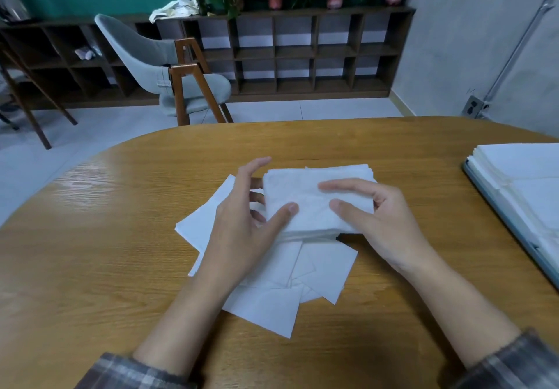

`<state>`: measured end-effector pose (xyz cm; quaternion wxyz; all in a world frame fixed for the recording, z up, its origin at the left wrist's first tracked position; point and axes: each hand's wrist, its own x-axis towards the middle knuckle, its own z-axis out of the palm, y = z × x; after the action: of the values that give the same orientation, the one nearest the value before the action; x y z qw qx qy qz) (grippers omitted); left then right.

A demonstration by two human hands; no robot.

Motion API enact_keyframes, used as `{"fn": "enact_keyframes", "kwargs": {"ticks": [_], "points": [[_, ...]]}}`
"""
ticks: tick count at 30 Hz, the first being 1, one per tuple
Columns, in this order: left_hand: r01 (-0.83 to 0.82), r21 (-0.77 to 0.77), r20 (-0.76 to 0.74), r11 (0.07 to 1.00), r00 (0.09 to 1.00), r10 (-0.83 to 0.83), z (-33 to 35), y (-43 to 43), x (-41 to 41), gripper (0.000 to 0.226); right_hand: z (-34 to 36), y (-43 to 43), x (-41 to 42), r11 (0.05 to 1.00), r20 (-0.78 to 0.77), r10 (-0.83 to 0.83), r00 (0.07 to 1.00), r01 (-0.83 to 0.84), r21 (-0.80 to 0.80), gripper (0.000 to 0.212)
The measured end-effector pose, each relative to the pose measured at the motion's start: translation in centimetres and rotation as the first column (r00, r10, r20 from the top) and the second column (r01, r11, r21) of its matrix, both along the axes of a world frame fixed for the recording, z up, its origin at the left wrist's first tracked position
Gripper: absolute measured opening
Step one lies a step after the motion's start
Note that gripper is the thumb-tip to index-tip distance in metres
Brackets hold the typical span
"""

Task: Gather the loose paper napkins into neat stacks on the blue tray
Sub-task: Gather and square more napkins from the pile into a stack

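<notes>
A thick stack of white napkins [305,195] is held just above the middle of the wooden table [121,237]. My left hand [245,231] grips its left edge, thumb on top and fingers underneath. My right hand [378,222] grips its right edge, thumb and forefinger lying across the top. Several loose napkins [272,304] lie spread on the table beneath my hands. The blue tray [496,207] sits at the right edge of the view, with neat white napkin stacks [526,170] on it.
A grey chair with wooden legs [169,70] stands beyond the table's far edge. A low dark shelf unit [302,52] with potted plants lines the back wall. Plaid sleeves cover both forearms at the bottom of the view.
</notes>
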<state>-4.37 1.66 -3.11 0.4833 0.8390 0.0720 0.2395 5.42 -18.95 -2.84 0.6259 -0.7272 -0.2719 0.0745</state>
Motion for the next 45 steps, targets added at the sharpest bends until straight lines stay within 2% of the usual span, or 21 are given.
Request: {"fn": "enact_keyframes", "kwargs": {"ticks": [3,6,8,11,15,19,22,25,28,32,35,38,40,42,45], "points": [[0.037,0.232,-0.165,0.972,0.986,0.002,-0.5,0.1,0.1,0.078,0.2,-0.3,0.4,0.985,0.045,-0.173,0.984,0.173,0.018,0.032],[0.141,0.404,-0.317,0.904,0.948,-0.006,-0.9,-0.1,-0.1,0.06,0.0,-0.5,0.8,0.969,0.037,-0.245,0.969,0.242,0.057,0.03],[0.139,0.461,-0.272,0.876,0.962,-0.01,-1.2,-0.3,-0.1,0.041,-0.1,-0.4,0.8,0.966,0.043,-0.256,0.966,0.254,0.055,0.03],[0.113,0.461,-0.192,0.88,0.981,-0.025,-1.4,0.0,0.1,0.021,-0.2,-0.3,0.8,0.965,0.044,-0.259,0.965,0.257,0.05,0.029],[0.1,0.381,-0.09,0.919,0.993,-0.071,-1.0,-0.1,-0.1,0.011,-0.3,-0.3,1.0,0.958,0.065,-0.287,0.956,0.285,0.035,0.031],[0.202,0.069,-0.042,0.977,0.979,-0.199,0.5,0.1,-0.6,0.009,0.0,-0.8,1.1,0.96,0.104,-0.281,0.954,0.281,0.017,0.033],[0.281,-0.189,0.007,0.941,0.959,-0.285,1.2,0.2,-0.7,0.011,0.3,-0.7,0.9,0.988,0.11,-0.15,0.983,0.147,0.037,0.017],[0.259,-0.328,0.016,0.909,0.963,-0.269,1.4,0.0,-0.7,0.007,0.3,-0.6,0.4,1.0,0.125,-0.003,0.992,0.001,0.009,0.037],[0.231,-0.361,0.021,0.903,0.97,-0.24,1.1,0.3,-0.5,0.006,0.3,-0.3,0.0,0.996,0.105,0.09,0.99,-0.089,-0.019,0.042],[0.234,-0.32,-0.002,0.918,0.969,-0.248,1.1,0.1,-0.6,0.01,-0.2,0.1,-0.2,0.999,0.087,0.048,0.995,-0.047,-0.009,0.014],[0.274,-0.28,-0.008,0.92,0.958,-0.288,1.5,0.0,-0.8,0.008,0.1,0.2,-0.3,0.997,0.036,0.004,0.999,-0.006,0.073,0.011],[0.286,-0.306,0.004,0.908,0.954,-0.299,1.6,0.4,-1.0,0.038,0.5,-0.1,-0.2,0.988,-0.007,-0.063,0.998,0.063,0.142,0.008],[0.267,-0.311,0.009,0.912,0.961,-0.278,1.6,0.4,-1.1,0.044,0.6,-0.2,-0.1,0.983,-0.037,-0.086,0.996,0.091,0.16,0.009],[0.224,-0.364,0.004,0.904,0.971,-0.239,1.4,0.3,-1.1,0.035,0.7,-0.1,-0.2,0.984,-0.08,-0.072,0.994,0.084,0.158,0.01],[0.077,-0.391,-0.003,0.917,0.996,-0.085,1.1,0.1,-0.6,0.008,0.6,0.2,-0.4,0.985,-0.174,0.007,0.985,0.022,0.169,0.019]]}}
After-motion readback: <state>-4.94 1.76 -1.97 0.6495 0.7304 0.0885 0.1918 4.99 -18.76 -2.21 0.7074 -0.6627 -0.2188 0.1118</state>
